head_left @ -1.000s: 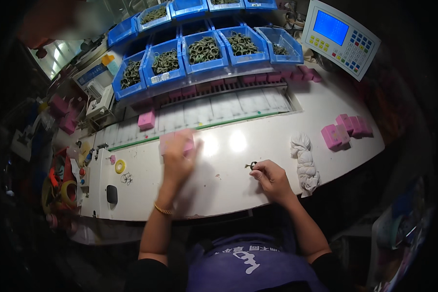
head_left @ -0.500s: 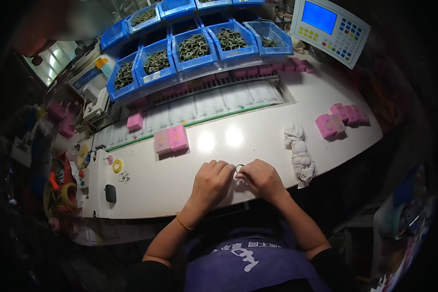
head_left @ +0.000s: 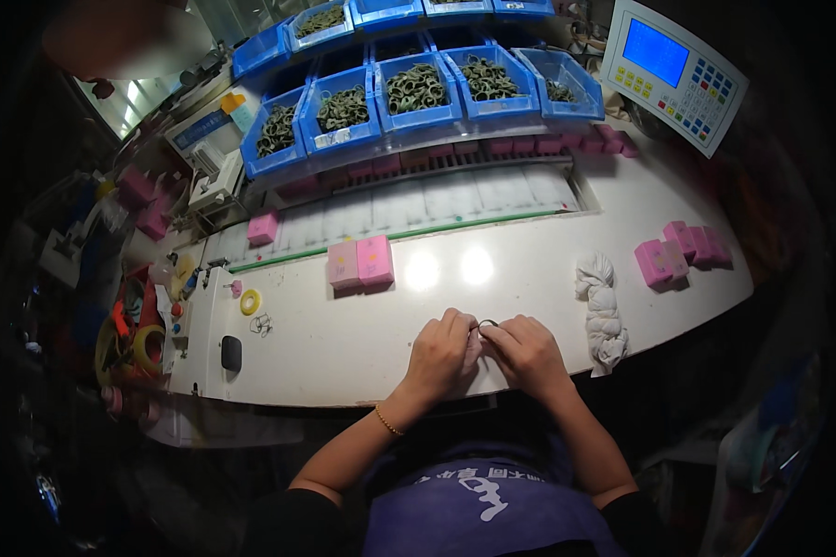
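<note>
head cam shows the big change is your left hand point(head_left: 441, 347): a second ago it was over at the pair of pink blocks point(head_left: 375, 260), and now it's well clear of them, right up against your right hand point(head_left: 529, 351). the two were already together half a second ago, so the way i read it, the work has gone from one-handed holding to both hands busy at one small piece. also, the single pink block point(head_left: 262, 228) on the white strip point(head_left: 409, 204) sits further left of that pair than it did.

as for the small dark ring point(head_left: 489, 323), it's between your hands, near the front edge of the white tabletop point(head_left: 344, 343), its upper curve showing. your right thumb and fingers are pinching it. your left fingers are curled in close to its left side, but i can't tell if they're gripping or just touching. the twisted white cloth point(head_left: 601, 316) lies near your right hand, not touching it.
</note>
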### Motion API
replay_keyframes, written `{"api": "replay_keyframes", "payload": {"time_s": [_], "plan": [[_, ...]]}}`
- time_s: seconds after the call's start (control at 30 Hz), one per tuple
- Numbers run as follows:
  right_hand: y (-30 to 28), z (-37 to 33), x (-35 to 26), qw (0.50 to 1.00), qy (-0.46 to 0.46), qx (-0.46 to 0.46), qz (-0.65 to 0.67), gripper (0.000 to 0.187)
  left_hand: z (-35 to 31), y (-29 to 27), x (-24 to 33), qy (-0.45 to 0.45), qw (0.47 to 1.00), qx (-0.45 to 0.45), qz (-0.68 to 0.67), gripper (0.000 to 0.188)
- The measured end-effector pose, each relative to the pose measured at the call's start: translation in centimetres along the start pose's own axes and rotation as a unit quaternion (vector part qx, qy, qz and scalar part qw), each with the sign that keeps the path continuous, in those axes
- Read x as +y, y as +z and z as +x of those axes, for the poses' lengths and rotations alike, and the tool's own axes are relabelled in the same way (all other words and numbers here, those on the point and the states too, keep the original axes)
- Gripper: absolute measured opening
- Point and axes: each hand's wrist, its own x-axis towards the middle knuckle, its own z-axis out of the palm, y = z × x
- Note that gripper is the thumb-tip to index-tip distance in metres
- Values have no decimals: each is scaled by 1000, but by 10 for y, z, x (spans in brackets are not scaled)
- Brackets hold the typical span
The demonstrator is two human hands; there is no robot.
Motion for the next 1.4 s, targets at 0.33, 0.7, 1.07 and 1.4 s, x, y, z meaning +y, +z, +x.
{"api": "replay_keyframes", "payload": {"time_s": [0.33,0.7,1.07,1.4], "plan": [[1,0,3,1000,19,21,9,22,0,-8,7,-141,966,30,-214,9],[-18,18,27,812,377,56,442,24,-107,-56,18,-34,999,-21,-2,14],[-25,7,3,659,364,39,657,28,-137,-30,5,-61,993,-25,96,15],[-26,4,-6,747,353,27,563,21,-123,-47,22,-56,987,-153,10,10]]}}
